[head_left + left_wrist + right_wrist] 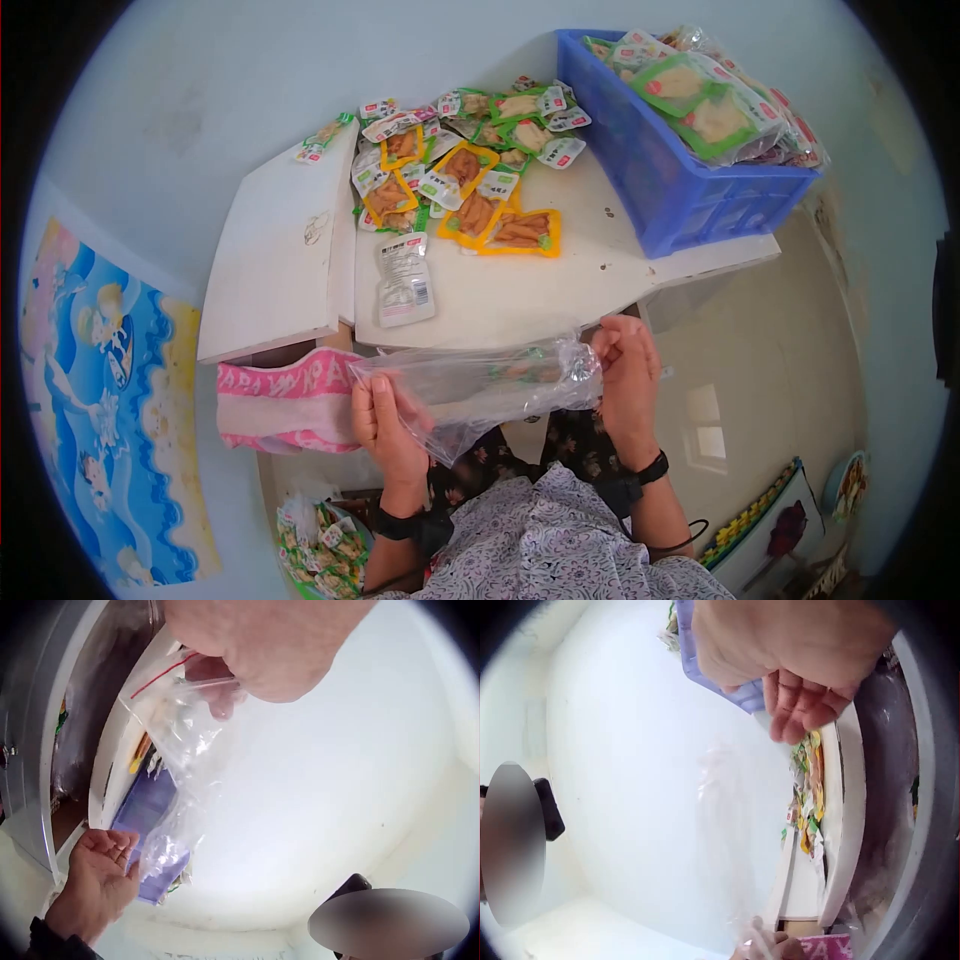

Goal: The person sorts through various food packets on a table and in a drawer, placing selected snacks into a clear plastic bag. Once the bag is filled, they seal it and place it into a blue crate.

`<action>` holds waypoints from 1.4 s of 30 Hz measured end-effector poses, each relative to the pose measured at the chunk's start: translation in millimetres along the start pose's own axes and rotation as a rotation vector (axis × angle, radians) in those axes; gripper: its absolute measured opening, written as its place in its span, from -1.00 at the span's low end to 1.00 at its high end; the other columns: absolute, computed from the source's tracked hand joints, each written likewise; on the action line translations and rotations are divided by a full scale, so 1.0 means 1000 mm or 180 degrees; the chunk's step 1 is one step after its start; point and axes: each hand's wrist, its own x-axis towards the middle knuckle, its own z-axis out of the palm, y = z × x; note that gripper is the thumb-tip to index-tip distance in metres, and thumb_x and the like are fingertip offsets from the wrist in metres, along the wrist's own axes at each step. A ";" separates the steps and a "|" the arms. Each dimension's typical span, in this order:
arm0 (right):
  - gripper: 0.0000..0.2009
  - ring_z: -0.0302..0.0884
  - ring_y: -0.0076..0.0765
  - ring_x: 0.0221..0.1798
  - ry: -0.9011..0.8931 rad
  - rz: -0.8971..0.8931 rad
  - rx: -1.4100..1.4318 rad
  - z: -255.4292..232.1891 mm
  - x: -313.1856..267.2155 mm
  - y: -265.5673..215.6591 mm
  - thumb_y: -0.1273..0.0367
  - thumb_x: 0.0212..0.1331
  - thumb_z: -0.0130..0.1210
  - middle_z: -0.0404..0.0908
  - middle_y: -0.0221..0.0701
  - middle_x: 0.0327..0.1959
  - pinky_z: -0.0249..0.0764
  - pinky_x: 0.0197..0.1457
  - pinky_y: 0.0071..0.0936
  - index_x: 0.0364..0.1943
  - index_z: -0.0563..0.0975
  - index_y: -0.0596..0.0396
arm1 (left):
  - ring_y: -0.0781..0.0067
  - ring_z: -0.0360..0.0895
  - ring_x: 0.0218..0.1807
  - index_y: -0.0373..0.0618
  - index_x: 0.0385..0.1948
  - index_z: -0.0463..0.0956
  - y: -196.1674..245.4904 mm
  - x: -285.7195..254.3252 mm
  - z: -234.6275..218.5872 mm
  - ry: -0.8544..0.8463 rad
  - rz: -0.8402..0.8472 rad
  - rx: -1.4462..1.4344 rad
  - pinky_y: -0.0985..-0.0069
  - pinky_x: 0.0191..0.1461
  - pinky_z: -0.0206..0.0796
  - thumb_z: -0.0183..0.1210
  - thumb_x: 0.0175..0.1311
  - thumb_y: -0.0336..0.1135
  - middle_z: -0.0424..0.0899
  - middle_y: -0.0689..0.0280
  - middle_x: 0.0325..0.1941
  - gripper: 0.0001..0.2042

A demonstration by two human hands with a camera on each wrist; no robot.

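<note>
A person in a grey-and-white patterned top grips one end of a long, clear plastic bag [480, 385] in the left hand [390, 425], thumb and fingers closed on the film, at lower center of the frame. The right hand [628, 385] is at the bag's opposite end, fingers loosely bent and released from the film, which lies just beside them. A red line [165, 675] runs across the bag near the left hand in the left wrist view. Green patches show through the film; whether they lie inside or behind it cannot be told.

Beyond the hands, flat plastic food packets with green and yellow borders [465, 165] lie heaped on a white tabletop [590, 285] at upper center, a white printed pouch [405, 280] nearest the bag. A blue plastic crate [650, 190] filled with more packets sits at upper right. A pink-and-white lettered cloth [285, 405] hangs left of the left hand, above a container of green-edged packets [322, 545] at lower left.
</note>
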 end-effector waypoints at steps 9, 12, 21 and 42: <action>-0.80 0.54 -0.70 -0.14 -0.0872 0.0548 -0.0825 0.025 -0.027 -0.029 0.35 0.43 0.21 0.68 -0.54 -0.19 0.48 -0.03 -0.62 0.00 0.60 0.15 | 0.69 0.22 -0.71 -0.18 -0.14 0.51 0.005 -0.002 0.006 -0.0046 0.0392 0.0681 0.64 -0.65 0.06 -0.13 0.67 -0.23 0.32 0.47 -0.64 -0.72; -0.85 0.43 -0.80 -0.29 -0.0510 0.0331 -0.1120 0.013 -0.022 -0.014 0.45 0.34 0.29 0.60 -0.65 -0.34 0.37 -0.23 -0.70 -0.08 0.62 0.13 | 0.71 0.21 -0.71 -0.19 -0.12 0.52 0.007 0.001 0.006 -0.0104 0.0451 0.0987 0.66 -0.63 0.03 -0.14 0.68 -0.23 0.32 0.49 -0.64 -0.71; -0.83 0.42 -0.80 -0.28 -0.0952 -0.0042 -0.1124 0.002 -0.017 -0.030 0.32 0.48 0.13 0.58 -0.64 -0.35 0.33 -0.20 -0.73 -0.15 0.63 0.15 | 0.80 0.23 -0.56 -0.27 -0.01 0.59 -0.004 0.029 -0.024 -0.0331 0.0018 0.0618 0.71 -0.51 0.09 -0.13 0.69 -0.22 0.29 0.57 -0.56 -0.66; -0.84 0.51 -0.67 -0.36 -0.0284 -0.1153 -0.2470 -0.007 -0.006 -0.018 0.39 0.49 0.12 0.59 -0.50 -0.36 0.42 -0.38 -0.69 -0.08 0.65 0.17 | 0.53 0.63 -0.38 -0.26 0.53 0.03 0.005 -0.002 -0.024 -0.1574 -0.0482 0.0751 0.60 -0.29 0.53 0.09 0.44 -0.49 0.67 0.15 -0.10 -0.35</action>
